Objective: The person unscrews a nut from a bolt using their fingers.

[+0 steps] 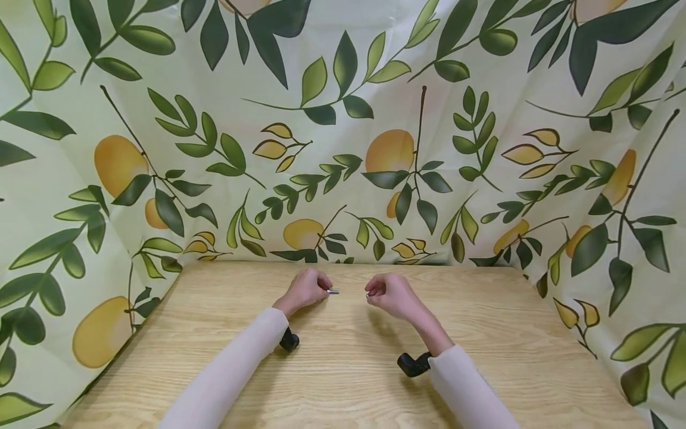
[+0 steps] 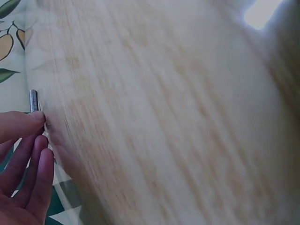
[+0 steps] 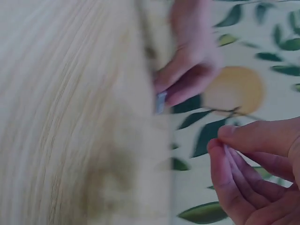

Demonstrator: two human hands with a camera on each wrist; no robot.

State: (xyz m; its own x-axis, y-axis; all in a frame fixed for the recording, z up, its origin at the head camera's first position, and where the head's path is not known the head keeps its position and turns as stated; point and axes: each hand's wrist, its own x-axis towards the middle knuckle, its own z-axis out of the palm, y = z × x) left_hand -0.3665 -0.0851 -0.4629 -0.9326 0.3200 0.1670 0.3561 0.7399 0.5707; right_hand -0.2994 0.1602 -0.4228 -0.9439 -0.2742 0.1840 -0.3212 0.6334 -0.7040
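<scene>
Between thumb and fingertips, my left hand (image 1: 306,290) pinches a silver bolt (image 1: 333,292), its shank pointing right toward the other hand. Fine threads show on the bolt (image 2: 33,101) in the left wrist view; the end inside the fingers is hidden. My right hand (image 1: 393,294) faces it across a short gap, thumb and forefinger pinching a tiny silvery piece (image 1: 367,295). The right wrist view shows the right hand (image 3: 258,173) with its fingertips together, which hides that piece, so its kind is unclear. Both hands are just above the table, apart from each other.
The light wood table (image 1: 343,369) ends at a leaf-and-fruit patterned cloth (image 1: 332,149) hanging behind and at both sides. A black wrist mount (image 1: 289,341) sticks out under the left sleeve, and another black mount (image 1: 412,364) under the right.
</scene>
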